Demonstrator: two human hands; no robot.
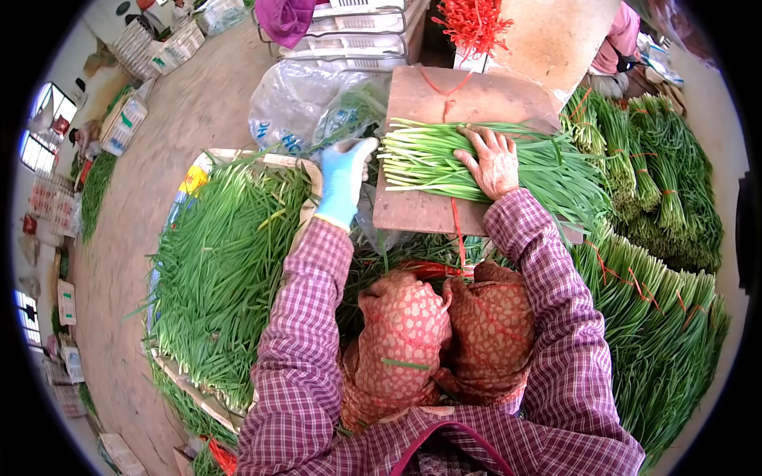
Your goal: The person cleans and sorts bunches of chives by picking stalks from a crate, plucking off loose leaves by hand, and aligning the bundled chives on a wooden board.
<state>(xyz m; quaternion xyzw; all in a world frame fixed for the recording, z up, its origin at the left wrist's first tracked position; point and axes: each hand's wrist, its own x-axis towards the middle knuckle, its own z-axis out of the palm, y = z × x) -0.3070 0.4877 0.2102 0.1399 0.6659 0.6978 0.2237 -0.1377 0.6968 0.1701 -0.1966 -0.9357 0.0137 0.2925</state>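
Note:
A loose bunch of garlic chives [432, 163] lies across a reddish-brown board [421, 210], pale stem ends to the left and green leaves spreading past the right edge. My right hand [490, 159], bare, rests flat on the bunch with its fingers spread. Just left of the stem ends is my left hand [347, 176] in a blue and white glove. Its fingers are curled closed; whatever they may hold is hidden. A red tie [457, 226] shows below the chives on the board.
A large crate of loose chives [226, 270] stands at left. Tied bunches [671, 190] and more chives [651, 341] are stacked at right. Red ties [474, 28] hang above the board. A clear plastic bag [290, 103] lies behind my left hand. Another person's pink sleeve [621, 36] shows at top right.

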